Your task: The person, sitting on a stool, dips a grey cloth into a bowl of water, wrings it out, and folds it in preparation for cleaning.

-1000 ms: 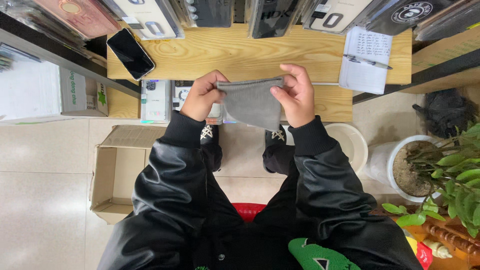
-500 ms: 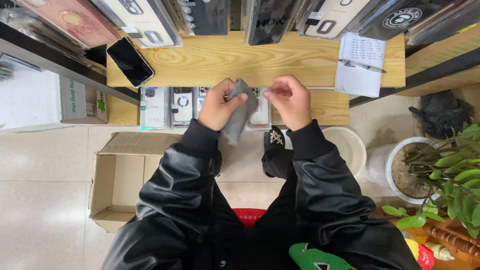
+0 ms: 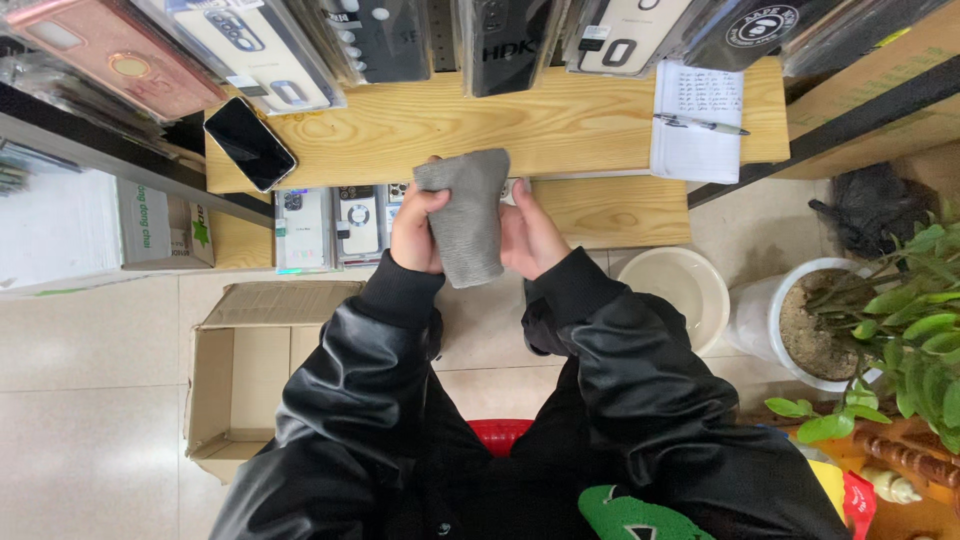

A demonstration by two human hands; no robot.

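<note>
Grey cloth (image 3: 468,215), folded into a tall narrow pad, held upright between both hands just above the front edge of the wooden shelf (image 3: 580,125). Soft, finely ribbed weave, matte mid-grey, no pattern; top end rounded over and bulging slightly, bottom end squared off and hanging free below the palms. Left hand (image 3: 415,230) closed around the cloth's left side, fingers curled over its upper edge, thumb pressed against the front face. Right hand (image 3: 535,235) cupped against the right side, palm turned inward, fingers hidden behind the fabric, thumb lying along the edge; firm grip on that side hard to confirm, contact plain. Both wrists in black glossy jacket sleeves (image 3: 620,350), elbows drawn in over the lap. On the shelf beyond: a black smartphone (image 3: 250,143) lying face up at the left, a white notepad (image 3: 697,120) with a pen (image 3: 700,124) across it at the right, well apart from the cloth. Packaged phone cases (image 3: 330,225) ranged along a lower ledge just left of the hands, more hanging in a row above. Open cardboard box (image 3: 235,375) on the tiled floor at the left, pale round basin (image 3: 675,290) and a potted green plant (image 3: 880,320) at the right.
</note>
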